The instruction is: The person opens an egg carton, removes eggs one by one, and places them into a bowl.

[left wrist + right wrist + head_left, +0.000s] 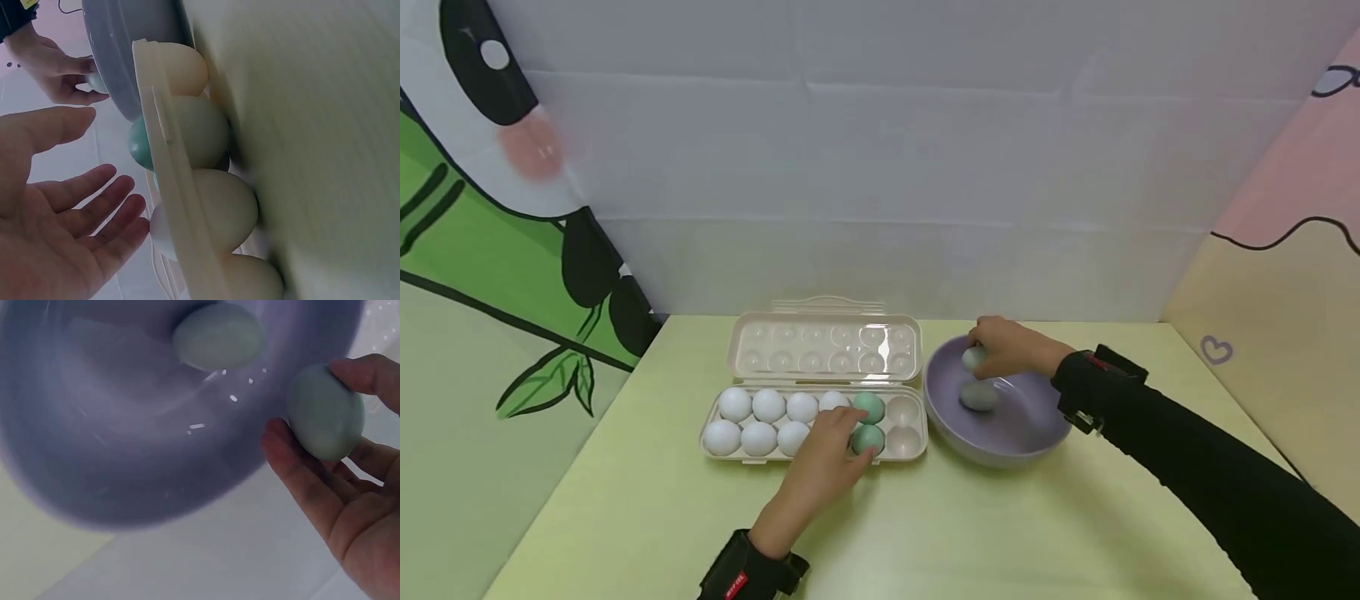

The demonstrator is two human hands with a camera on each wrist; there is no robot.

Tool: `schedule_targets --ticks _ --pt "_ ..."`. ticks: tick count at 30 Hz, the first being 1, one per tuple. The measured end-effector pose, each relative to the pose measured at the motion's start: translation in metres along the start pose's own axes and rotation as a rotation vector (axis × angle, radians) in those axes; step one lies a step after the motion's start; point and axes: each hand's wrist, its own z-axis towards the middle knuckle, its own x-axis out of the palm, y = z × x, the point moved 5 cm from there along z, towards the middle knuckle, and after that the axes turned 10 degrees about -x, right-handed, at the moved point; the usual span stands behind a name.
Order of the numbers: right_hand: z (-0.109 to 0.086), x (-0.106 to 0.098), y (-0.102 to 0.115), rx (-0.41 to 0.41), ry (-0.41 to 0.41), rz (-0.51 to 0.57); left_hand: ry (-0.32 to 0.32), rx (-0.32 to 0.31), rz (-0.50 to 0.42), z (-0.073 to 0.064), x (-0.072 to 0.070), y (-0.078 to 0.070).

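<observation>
My right hand (1011, 348) pinches a pale green egg (326, 412) between thumb and fingers, over the far side of a purple bowl (1015, 429). A second pale green egg (219, 337) lies inside that bowl. My left hand (826, 454) hovers at the front of an egg carton (756, 457), fingers spread and relaxed, with nothing in its grasp. Close by its fingertips sit two green eggs, a back one (869, 407) and a front one (868, 439). Several white eggs (760, 438) fill the carton's left part, some partly hidden by the left hand.
The carton's clear lid (826, 348) stands folded back behind it. Two cups (902, 425) at the carton's right end show their bottoms. The bowl stands right beside the carton on a pale yellow table (647, 517), with a white printed cloth (880, 167) behind.
</observation>
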Motion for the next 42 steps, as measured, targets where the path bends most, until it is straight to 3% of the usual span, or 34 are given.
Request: schedule_targets --ticks 7,12,31,37,42 --pt "0.01 0.019 -0.021 0.056 0.057 -0.065 -0.011 0.016 0.027 -0.007 0.005 -0.008" --pt "0.007 0.023 -0.03 0.075 0.04 -0.097 -0.019 0.041 0.024 -0.007 0.006 -0.015" --pt "0.009 0.04 -0.03 0.063 0.119 -0.063 -0.09 0.151 0.122 -0.008 0.013 -0.023" --pt "0.002 0.032 -0.027 0.059 0.101 -0.073 -0.129 0.223 0.191 -0.006 0.017 -0.027" --pt "-0.008 0.007 -0.013 -0.013 0.013 -0.12 -0.17 0.267 0.239 -0.006 0.016 -0.028"
